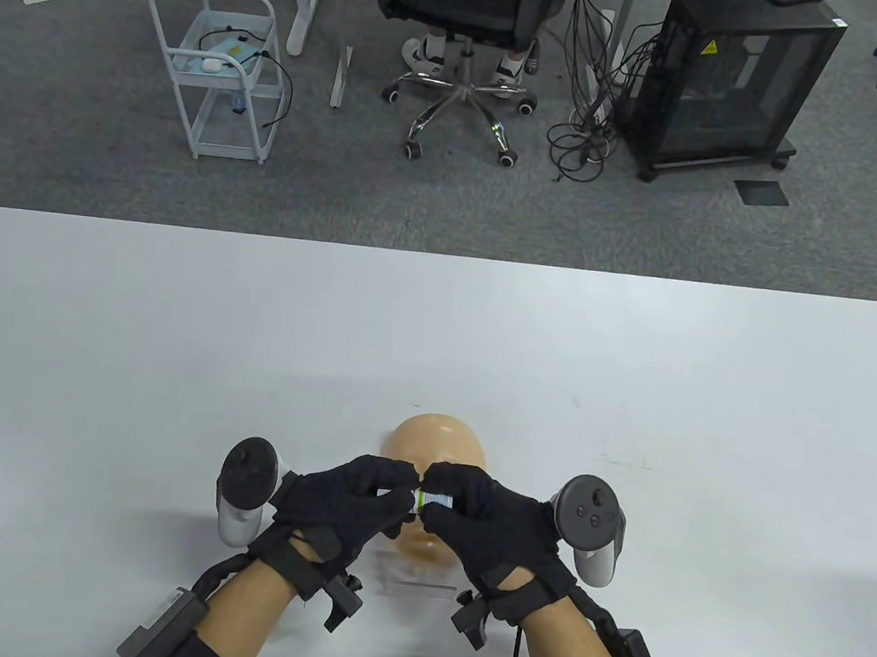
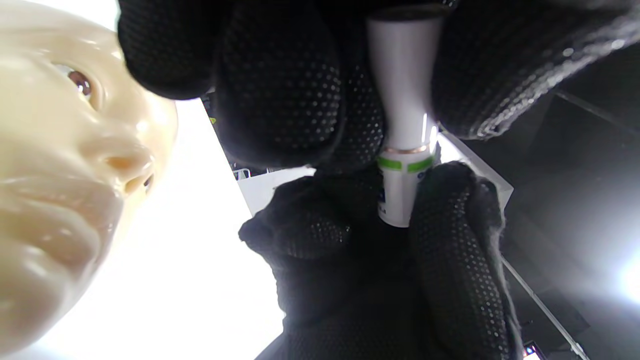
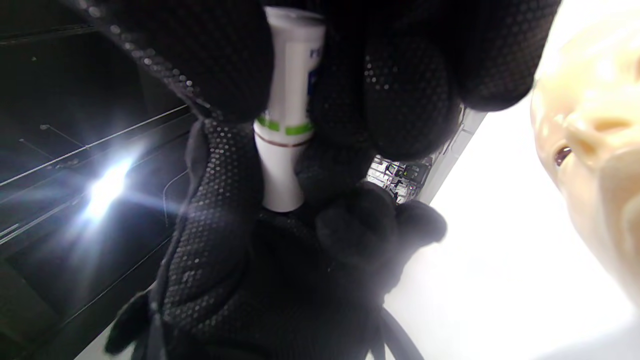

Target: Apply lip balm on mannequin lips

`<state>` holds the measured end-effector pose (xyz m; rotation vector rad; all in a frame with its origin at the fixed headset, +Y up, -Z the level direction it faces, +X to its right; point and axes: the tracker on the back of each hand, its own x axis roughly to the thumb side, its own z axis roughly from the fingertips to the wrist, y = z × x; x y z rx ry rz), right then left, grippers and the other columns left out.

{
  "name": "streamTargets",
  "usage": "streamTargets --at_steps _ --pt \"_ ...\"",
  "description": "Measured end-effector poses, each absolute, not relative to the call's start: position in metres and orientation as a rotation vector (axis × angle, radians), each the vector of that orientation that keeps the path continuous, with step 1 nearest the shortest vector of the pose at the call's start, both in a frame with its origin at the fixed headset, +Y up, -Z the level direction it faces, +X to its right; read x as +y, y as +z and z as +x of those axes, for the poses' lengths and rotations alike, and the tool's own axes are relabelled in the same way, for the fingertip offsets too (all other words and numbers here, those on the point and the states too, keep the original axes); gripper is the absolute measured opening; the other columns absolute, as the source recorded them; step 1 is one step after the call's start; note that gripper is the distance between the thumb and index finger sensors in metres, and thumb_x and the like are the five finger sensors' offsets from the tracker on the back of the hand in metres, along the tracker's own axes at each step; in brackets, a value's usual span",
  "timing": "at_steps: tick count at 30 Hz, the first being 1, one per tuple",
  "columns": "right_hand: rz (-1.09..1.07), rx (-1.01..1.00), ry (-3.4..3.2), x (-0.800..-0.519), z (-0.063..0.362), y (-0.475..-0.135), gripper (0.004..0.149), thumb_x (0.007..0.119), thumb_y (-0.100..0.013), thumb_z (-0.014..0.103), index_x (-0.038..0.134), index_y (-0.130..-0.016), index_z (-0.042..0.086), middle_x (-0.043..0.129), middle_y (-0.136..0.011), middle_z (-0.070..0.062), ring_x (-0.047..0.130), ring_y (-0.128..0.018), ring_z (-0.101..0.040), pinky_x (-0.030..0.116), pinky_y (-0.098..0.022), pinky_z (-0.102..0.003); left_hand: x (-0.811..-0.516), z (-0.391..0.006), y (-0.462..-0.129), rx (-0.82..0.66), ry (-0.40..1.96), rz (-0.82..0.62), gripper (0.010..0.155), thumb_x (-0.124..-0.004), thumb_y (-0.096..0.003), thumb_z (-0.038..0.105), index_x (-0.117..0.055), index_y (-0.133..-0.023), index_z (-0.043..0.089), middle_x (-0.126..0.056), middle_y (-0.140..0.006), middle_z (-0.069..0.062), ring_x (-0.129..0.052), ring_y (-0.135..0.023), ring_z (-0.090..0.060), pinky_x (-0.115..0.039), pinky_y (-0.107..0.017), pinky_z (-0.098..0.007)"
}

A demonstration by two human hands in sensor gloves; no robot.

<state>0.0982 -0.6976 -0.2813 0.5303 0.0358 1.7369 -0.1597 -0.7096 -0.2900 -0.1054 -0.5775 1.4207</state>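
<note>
A pale mannequin head (image 1: 437,443) stands near the table's front edge, face toward me. Both hands hold a white lip balm tube (image 1: 419,499) level just above the face. My left hand (image 1: 387,490) grips the plain white cap end (image 2: 405,75). My right hand (image 1: 444,497) grips the labelled body with the green band (image 3: 292,75). The cap sits on the body, joined at a copper ring (image 2: 406,149). The face shows at the left of the left wrist view (image 2: 65,165), lips (image 2: 45,220) bare, and at the right of the right wrist view (image 3: 595,125).
The white table (image 1: 167,353) spans the view. The head stands on a clear base (image 1: 418,579) between my wrists. Beyond the far edge stand an office chair (image 1: 468,0), a white cart (image 1: 214,74) and a black computer case (image 1: 719,84).
</note>
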Motion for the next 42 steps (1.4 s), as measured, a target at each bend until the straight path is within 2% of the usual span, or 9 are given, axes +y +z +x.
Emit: streamTargets --at_steps 9,12,14,18,19,22,27,39,42 --pt "0.491 -0.059 1.662 -0.692 0.114 -0.281 0.053 0.097 -0.046 0.043 0.077 -0.089 0.019 0.101 -0.074 -0.008 0.105 -0.054 -0.028 0.088 -0.050 -0.047 -0.703 -0.179 -0.294 -0.537 1.502 -0.084 0.048 -0.096 -0.0535 0.049 -0.084 -0.087 0.018 -0.105 -0.072 -0.009 -0.109 -0.040 -0.025 -0.085 -0.050 -0.053" --pt "0.356 -0.128 1.663 -0.687 0.146 -0.288 0.053 0.096 -0.047 0.043 0.078 -0.090 0.018 0.101 -0.072 -0.010 0.104 -0.051 -0.028 0.087 -0.048 -0.048 -0.695 -0.213 -0.301 -0.441 1.402 0.003 0.049 -0.095 -0.0541 0.050 -0.082 -0.089 0.017 -0.105 -0.072 -0.009 -0.109 -0.041 -0.024 -0.084 -0.050 -0.053" --pt "0.256 -0.076 1.861 -0.687 0.163 -0.292 0.053 0.094 -0.049 0.042 0.076 -0.092 0.018 0.098 -0.075 -0.011 0.100 -0.055 -0.031 0.082 -0.050 -0.052 -0.696 -0.223 -0.303 -0.405 1.385 0.060 0.050 -0.094 -0.0546 0.051 -0.082 -0.090 0.017 -0.104 -0.072 -0.009 -0.108 -0.041 -0.024 -0.084 -0.050 -0.053" --pt "-0.007 -0.193 2.563 -0.693 0.183 -0.300 0.054 0.093 -0.048 0.048 0.079 -0.092 0.019 0.099 -0.068 -0.007 0.101 -0.049 -0.027 0.084 -0.049 -0.049 -0.707 -0.221 -0.305 -0.367 1.455 0.020 0.051 -0.093 -0.0558 0.050 -0.081 -0.091 0.016 -0.103 -0.073 -0.010 -0.105 -0.041 -0.025 -0.081 -0.050 -0.055" --pt "-0.074 -0.183 2.646 -0.698 0.185 -0.304 0.054 0.093 -0.047 0.049 0.080 -0.091 0.020 0.100 -0.067 -0.007 0.101 -0.048 -0.026 0.084 -0.048 -0.049 -0.710 -0.220 -0.305 -0.355 1.461 0.008 0.051 -0.092 -0.0559 0.050 -0.081 -0.091 0.015 -0.103 -0.072 -0.011 -0.105 -0.041 -0.026 -0.081 -0.050 -0.055" --pt "-0.189 0.129 2.624 -0.718 0.187 -0.314 0.055 0.094 -0.049 0.045 0.077 -0.093 0.017 0.096 -0.071 -0.010 0.097 -0.053 -0.031 0.079 -0.051 -0.053 -0.713 -0.216 -0.305 -0.347 1.441 -0.007 0.051 -0.092 -0.0562 0.050 -0.081 -0.091 0.015 -0.103 -0.072 -0.011 -0.105 -0.040 -0.026 -0.081 -0.049 -0.055" --pt "-0.345 0.186 2.814 -0.732 0.187 -0.323 0.056 0.095 -0.048 0.043 0.078 -0.094 0.018 0.095 -0.075 -0.011 0.096 -0.057 -0.032 0.077 -0.053 -0.054 -0.714 -0.213 -0.305 -0.349 1.440 -0.021 0.051 -0.092 -0.0564 0.051 -0.081 -0.091 0.015 -0.103 -0.071 -0.011 -0.105 -0.040 -0.026 -0.081 -0.049 -0.056" --pt "-0.382 0.286 2.889 -0.756 0.178 -0.334 0.057 0.098 -0.047 0.043 0.080 -0.093 0.017 0.096 -0.076 -0.010 0.096 -0.061 -0.032 0.077 -0.054 -0.055 -0.715 -0.212 -0.304 -0.338 1.425 -0.048 0.051 -0.090 -0.0574 0.051 -0.080 -0.092 0.015 -0.102 -0.072 -0.011 -0.104 -0.041 -0.026 -0.080 -0.050 -0.056" --pt "-0.385 0.295 2.890 -0.755 0.178 -0.333 0.065 0.098 -0.046 0.048 0.074 -0.099 0.017 0.094 -0.080 -0.011 0.094 -0.064 -0.034 0.076 -0.055 -0.056 -0.715 -0.212 -0.304 -0.330 1.422 -0.054 0.051 -0.090 -0.0575 0.050 -0.080 -0.092 0.014 -0.102 -0.072 -0.012 -0.104 -0.041 -0.026 -0.080 -0.050 -0.056"
